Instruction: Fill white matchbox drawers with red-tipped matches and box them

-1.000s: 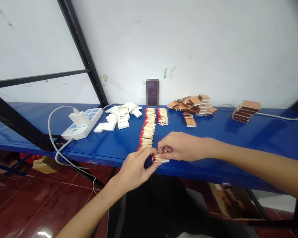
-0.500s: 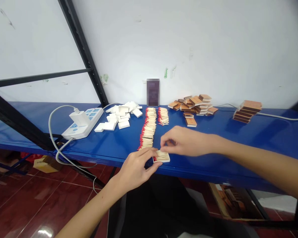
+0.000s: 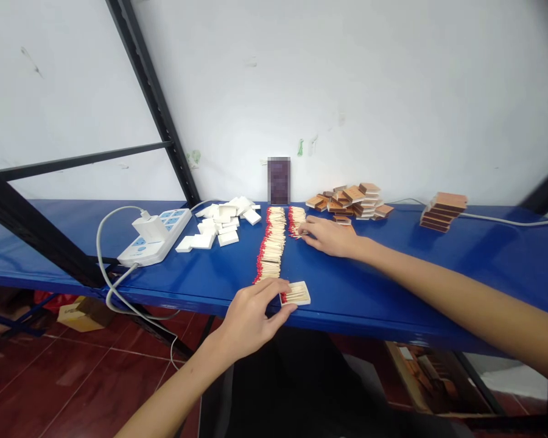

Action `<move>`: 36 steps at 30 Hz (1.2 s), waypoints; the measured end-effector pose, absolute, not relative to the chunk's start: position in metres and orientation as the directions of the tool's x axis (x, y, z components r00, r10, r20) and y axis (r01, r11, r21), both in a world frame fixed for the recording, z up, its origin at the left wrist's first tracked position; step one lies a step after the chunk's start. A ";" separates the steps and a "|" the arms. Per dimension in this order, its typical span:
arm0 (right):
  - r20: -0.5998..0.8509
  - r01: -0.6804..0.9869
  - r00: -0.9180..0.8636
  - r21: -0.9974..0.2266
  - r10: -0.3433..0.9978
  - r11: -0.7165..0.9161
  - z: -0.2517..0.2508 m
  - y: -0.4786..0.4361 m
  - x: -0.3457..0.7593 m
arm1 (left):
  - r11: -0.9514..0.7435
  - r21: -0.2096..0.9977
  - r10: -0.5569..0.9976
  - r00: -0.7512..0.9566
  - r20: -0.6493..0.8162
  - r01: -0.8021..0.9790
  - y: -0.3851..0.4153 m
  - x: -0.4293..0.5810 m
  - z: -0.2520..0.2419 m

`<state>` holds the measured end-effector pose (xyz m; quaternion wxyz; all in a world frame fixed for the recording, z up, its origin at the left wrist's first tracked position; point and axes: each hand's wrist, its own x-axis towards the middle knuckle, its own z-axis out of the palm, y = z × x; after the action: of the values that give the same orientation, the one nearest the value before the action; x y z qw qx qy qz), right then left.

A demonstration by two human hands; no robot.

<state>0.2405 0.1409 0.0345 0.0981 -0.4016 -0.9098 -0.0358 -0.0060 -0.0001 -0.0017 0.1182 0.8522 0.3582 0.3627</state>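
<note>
Near the front edge, my left hand (image 3: 258,313) grips a white matchbox tray (image 3: 307,297) between thumb and fingers. Red-headed matches (image 3: 295,293) lie in that tray, their heads at its left end, partly behind my fingers. Further back, my right hand (image 3: 326,236) has its fingertips drawn together at the near end of a short row of matches (image 3: 296,218); what is between them is too small to make out. A longer row of matches (image 3: 274,243) runs from the back toward my left hand, red heads to the left.
White empty trays (image 3: 219,222) are heaped at the left, beside a power strip (image 3: 158,240) with a cable. Brown matchbox sleeves (image 3: 356,198) lie piled at the back right. A stack of matchboxes (image 3: 442,212) stands further right. A blurred dark upright rectangle (image 3: 279,181) leans on the wall.
My right hand has moved from above the tray back and away to the short row of matches. My left hand stays on the tray. The view has tilted slightly.
</note>
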 end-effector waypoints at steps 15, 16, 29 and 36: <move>0.319 0.690 -0.645 -0.146 0.694 0.709 0.025 0.132 0.250 | -0.751 0.425 0.655 0.495 0.571 0.505 0.001 -0.006 -0.003; 0.323 0.702 -0.632 -0.147 0.704 0.697 0.026 0.131 0.251 | -0.755 0.420 0.650 0.495 0.576 0.503 0.002 -0.006 -0.003; 0.302 0.667 -0.629 -0.263 0.716 0.697 0.021 0.132 0.246 | -0.746 0.424 0.662 0.499 0.560 0.514 0.000 -0.006 -0.003; 0.348 0.661 -0.610 -0.273 0.712 0.699 0.017 0.132 0.240 | -0.753 0.411 0.651 0.497 0.573 0.513 0.001 -0.005 -0.002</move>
<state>0.2402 0.1320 0.0168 0.2192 -0.3835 -0.8952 0.0586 -0.0049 0.0009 -0.0025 0.0934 0.8601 0.3385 0.3700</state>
